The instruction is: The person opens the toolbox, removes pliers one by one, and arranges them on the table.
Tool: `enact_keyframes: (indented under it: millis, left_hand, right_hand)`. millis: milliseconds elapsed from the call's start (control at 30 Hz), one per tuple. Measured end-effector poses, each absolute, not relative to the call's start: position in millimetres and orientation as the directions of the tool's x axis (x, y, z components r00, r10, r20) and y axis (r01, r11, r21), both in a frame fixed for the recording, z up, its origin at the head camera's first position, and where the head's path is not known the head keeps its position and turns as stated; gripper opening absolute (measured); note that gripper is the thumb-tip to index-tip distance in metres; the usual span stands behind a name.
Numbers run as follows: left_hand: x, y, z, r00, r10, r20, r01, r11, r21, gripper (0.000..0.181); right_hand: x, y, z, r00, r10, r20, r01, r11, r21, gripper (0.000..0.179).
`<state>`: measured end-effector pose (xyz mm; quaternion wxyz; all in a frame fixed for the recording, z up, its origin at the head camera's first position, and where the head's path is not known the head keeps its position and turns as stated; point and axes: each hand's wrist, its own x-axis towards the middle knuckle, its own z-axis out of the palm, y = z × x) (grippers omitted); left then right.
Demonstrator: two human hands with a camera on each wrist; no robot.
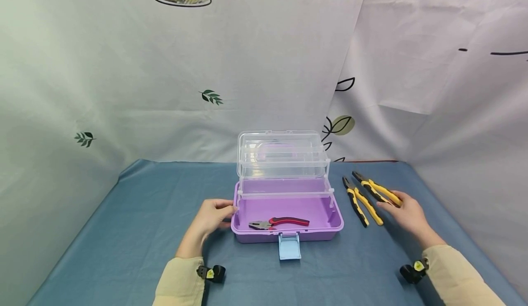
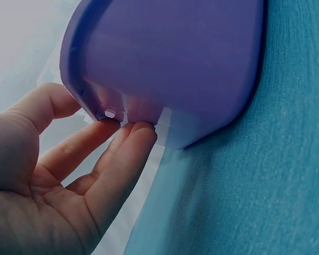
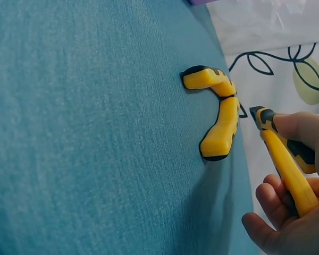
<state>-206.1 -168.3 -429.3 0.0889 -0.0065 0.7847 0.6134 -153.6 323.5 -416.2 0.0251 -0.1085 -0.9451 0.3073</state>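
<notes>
The right hand (image 1: 408, 214) has a loosely curled grip, thumb on one side and fingers on the other, around the handles of the yellow pliers (image 1: 379, 188); the head points away from the person, and whether it touches the table (image 1: 144, 232) I cannot tell. The left hand (image 1: 210, 214) grips the left wall of the purple box (image 1: 284, 210), nearly closed, with thumb and fingers on the wall. Just left of the held pliers, a second yellow pair (image 1: 351, 191) lies on the table, handles spread towards the person. Inside the box, near its front wall, lie red pliers (image 1: 288, 220), head to the left. The clear lid (image 1: 282, 134) stands raised behind, and the blue latch (image 1: 289, 247) hangs open in front.
</notes>
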Motion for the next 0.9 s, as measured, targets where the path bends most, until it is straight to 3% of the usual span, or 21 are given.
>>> enact_keyframes:
  millis: [900]
  left_hand:
    - [-207.2, -168.8, -431.7, -0.984, 0.094, -0.152, -0.124, 0.246, 0.961, 0.033]
  right_hand:
    - [-157.8, 324.5, -414.4, -0.971, 0.221, -0.091, 0.235, 0.809, -0.539, 0.095]
